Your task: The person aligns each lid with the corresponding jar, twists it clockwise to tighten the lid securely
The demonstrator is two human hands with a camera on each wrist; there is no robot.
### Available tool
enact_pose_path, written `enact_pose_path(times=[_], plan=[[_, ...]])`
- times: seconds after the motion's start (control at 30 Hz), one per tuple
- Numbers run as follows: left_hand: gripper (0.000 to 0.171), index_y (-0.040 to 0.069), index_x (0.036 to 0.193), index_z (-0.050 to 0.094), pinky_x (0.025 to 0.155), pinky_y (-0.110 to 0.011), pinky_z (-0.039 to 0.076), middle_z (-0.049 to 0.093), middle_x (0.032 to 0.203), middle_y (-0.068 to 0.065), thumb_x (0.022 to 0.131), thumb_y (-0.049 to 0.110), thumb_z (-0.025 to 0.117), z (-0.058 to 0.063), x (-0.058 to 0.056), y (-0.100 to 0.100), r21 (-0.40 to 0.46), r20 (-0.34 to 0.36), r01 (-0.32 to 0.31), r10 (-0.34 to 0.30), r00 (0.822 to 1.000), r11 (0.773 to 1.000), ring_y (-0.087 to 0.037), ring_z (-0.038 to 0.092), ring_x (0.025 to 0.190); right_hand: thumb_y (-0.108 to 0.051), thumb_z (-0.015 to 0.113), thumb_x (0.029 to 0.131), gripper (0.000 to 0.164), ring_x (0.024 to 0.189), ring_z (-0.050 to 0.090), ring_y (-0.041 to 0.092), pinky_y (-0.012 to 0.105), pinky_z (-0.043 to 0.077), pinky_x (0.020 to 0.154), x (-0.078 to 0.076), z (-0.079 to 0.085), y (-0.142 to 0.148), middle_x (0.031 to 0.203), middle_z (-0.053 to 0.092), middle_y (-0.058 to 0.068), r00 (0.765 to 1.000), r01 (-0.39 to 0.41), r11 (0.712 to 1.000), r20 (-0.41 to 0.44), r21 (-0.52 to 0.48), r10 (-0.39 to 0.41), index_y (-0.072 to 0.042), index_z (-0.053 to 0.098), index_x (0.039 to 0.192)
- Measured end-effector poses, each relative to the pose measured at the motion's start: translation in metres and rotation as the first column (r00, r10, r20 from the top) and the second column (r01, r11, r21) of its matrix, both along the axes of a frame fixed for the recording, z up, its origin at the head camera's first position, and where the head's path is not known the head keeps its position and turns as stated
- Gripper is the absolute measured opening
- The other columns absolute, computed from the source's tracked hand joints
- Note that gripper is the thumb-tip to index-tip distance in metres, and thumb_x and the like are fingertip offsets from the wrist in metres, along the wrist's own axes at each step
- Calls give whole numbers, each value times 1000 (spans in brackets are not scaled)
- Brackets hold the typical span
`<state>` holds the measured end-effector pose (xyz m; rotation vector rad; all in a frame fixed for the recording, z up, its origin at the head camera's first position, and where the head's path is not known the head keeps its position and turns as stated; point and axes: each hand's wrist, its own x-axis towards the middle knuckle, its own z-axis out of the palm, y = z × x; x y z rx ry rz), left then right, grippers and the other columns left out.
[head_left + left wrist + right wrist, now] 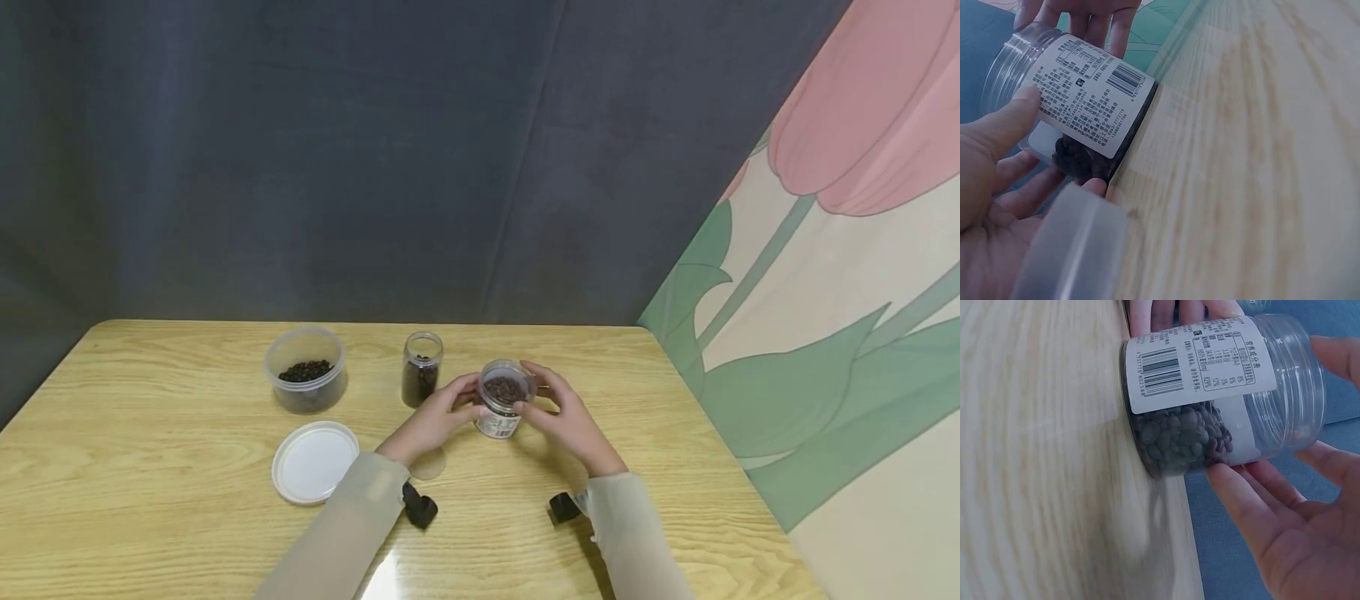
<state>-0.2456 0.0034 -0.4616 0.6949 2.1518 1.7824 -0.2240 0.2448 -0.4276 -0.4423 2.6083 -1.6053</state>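
A clear plastic jar [498,423] with a printed white label stands upright on the table, its mouth uncovered. Small dark brown, bean-like pieces [1175,437] lie in its lower part. My left hand [441,417] holds the jar from the left, with the thumb [1007,122] on its near side. From the right, my right hand [562,419] grips it too, the thumb up by the rim and the other fingers curled round the far side. The label's barcode [1125,81] shows in both wrist views.
Left of the hands stands a taller clear jar [420,379] of dark pieces. Farther left is a translucent round tub [306,396] of similar pieces, with a white lid [315,462] in front. A pale disc [429,464] lies by my left wrist. A dark curtain [375,167] hangs behind the table.
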Motion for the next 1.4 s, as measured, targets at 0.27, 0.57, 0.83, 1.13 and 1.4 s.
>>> enact_pose_path(times=[0.27, 0.57, 0.83, 1.13, 1.4], plan=[[62, 5, 156, 35, 114, -47, 42, 47, 153, -15, 103, 21, 62, -1, 1, 2, -11, 9, -9, 10, 1000, 1000, -32, 46, 140, -22, 75, 93, 61, 127, 54, 39, 61, 47, 103, 1, 0, 0, 135, 55, 15, 999, 38, 999, -19, 0, -38, -20, 49, 148], [61, 5, 156, 35, 114, -47, 42, 47, 153, -15, 104, 21, 61, 0, 1, 0, -3, 11, -13, 13, 1000, 1000, -33, 45, 141, -19, 73, 95, 67, 127, 50, 40, 60, 47, 103, -2, -7, -2, 137, 51, 19, 999, 40, 999, -23, -19, -40, -17, 41, 153], [62, 4, 157, 34, 115, -47, 41, 46, 154, -16, 104, 22, 61, 2, 1, 1, -34, 17, -22, 23, 1000, 999, -33, 44, 141, -20, 73, 96, 64, 128, 47, 38, 57, 48, 104, 0, -7, -6, 138, 45, 17, 998, 51, 998, -22, -34, -52, -19, 44, 153], [61, 6, 157, 34, 113, -46, 43, 47, 153, -14, 104, 23, 61, 1, 0, 1, -14, 3, -13, 13, 1000, 1000, -31, 45, 141, -21, 77, 93, 68, 126, 49, 35, 55, 50, 103, 0, -8, -9, 138, 49, 16, 996, 77, 996, -36, -44, -79, -17, 42, 151], [62, 4, 156, 35, 113, -47, 43, 47, 153, -16, 103, 21, 62, -1, 0, 0, -11, -6, -14, 14, 1000, 1000, -34, 45, 141, -27, 65, 101, 65, 132, 42, 43, 64, 44, 104, -2, -10, -3, 141, 42, 15, 999, 10, 999, -32, 41, -9, -26, 36, 158]])
